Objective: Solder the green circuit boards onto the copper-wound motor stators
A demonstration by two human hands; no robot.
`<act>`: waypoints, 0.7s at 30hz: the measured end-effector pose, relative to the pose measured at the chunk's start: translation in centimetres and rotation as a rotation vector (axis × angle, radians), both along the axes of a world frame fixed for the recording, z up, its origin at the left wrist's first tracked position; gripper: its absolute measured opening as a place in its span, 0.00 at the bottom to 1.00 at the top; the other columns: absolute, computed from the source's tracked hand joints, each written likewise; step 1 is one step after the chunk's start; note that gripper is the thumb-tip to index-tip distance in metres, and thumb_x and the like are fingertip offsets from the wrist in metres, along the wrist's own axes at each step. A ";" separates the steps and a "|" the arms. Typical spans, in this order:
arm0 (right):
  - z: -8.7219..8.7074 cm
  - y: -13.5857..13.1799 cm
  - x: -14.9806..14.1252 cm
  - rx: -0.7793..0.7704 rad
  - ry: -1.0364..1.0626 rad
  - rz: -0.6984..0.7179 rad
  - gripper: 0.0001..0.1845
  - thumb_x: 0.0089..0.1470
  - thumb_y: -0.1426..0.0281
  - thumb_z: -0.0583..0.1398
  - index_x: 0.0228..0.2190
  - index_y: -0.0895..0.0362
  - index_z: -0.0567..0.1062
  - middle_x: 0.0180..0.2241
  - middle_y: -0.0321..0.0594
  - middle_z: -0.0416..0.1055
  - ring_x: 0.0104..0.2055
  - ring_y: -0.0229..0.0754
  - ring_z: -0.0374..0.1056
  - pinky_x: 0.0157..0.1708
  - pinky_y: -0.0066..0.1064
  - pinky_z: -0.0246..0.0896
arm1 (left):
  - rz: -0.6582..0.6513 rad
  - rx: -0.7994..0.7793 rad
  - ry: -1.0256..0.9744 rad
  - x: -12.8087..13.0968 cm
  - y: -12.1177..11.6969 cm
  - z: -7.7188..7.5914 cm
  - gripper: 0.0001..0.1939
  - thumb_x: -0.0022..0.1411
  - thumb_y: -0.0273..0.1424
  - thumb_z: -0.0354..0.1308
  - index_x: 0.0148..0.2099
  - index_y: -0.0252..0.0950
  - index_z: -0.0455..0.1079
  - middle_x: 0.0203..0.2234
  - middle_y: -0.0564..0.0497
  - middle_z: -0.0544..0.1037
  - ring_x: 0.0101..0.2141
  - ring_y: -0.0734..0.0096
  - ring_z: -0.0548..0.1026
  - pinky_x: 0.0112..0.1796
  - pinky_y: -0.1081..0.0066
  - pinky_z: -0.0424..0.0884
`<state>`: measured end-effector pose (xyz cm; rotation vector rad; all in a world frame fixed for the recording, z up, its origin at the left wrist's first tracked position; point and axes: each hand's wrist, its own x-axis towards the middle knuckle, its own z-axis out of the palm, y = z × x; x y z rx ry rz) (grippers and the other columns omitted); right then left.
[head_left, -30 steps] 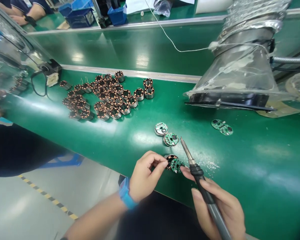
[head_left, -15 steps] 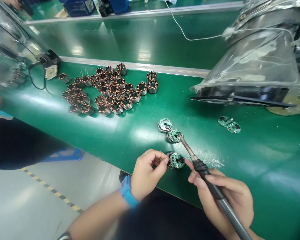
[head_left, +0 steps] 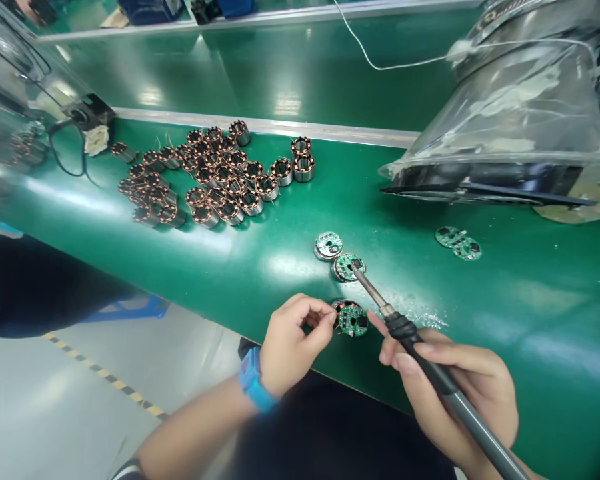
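Note:
My left hand (head_left: 297, 345) pinches the edge of a copper-wound motor stator carrying a round green circuit board (head_left: 353, 319). My right hand (head_left: 450, 393) grips a soldering iron (head_left: 415, 340) by its dark handle. The iron's metal tip rests on a second round green circuit board (head_left: 347, 267), mounted on a stator. A third board-topped stator (head_left: 328, 245) sits just beyond it. A blue wristband (head_left: 253, 381) circles my left wrist.
Several wound stators (head_left: 215, 177) lie in a cluster on the green bench belt (head_left: 430, 293). Two small joined circuit boards (head_left: 457, 243) lie to the right. A clear plastic fume hood (head_left: 510, 113) stands at the far right, and a clear plastic shield (head_left: 15, 87) stands at the left.
The soldering iron's tip has moved down onto the middle circuit board. My right hand has shifted slightly right, and the whole view has tilted, moving the bench upward in the picture.

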<state>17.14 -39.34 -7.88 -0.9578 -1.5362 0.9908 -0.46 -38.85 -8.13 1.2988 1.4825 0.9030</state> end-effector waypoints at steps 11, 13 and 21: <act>0.3 0.3 0.1 -0.004 -0.011 0.052 0.19 0.47 0.86 0.55 0.40 0.55 0.63 0.27 0.36 0.69 0.30 0.36 0.68 0.32 0.35 0.68 | -0.034 0.020 -0.019 -0.3 0.2 0.0 0.04 0.57 0.22 0.55 0.32 0.33 0.70 0.26 0.54 0.69 0.25 0.80 0.67 0.28 0.79 0.65; 0.3 0.3 0.2 -0.004 -0.016 0.058 0.20 0.47 0.85 0.56 0.40 0.55 0.63 0.27 0.35 0.69 0.30 0.37 0.68 0.37 0.39 0.69 | -0.032 0.016 -0.014 -0.2 0.2 0.0 0.04 0.57 0.22 0.55 0.32 0.33 0.70 0.25 0.54 0.69 0.25 0.79 0.67 0.28 0.79 0.65; 0.7 0.2 0.7 -0.023 -0.040 0.030 0.18 0.47 0.84 0.56 0.39 0.54 0.64 0.26 0.35 0.69 0.31 0.38 0.71 0.31 0.33 0.70 | -0.009 -0.001 -0.002 -0.1 0.3 0.1 0.04 0.56 0.22 0.56 0.30 0.33 0.70 0.24 0.54 0.69 0.24 0.79 0.68 0.27 0.78 0.66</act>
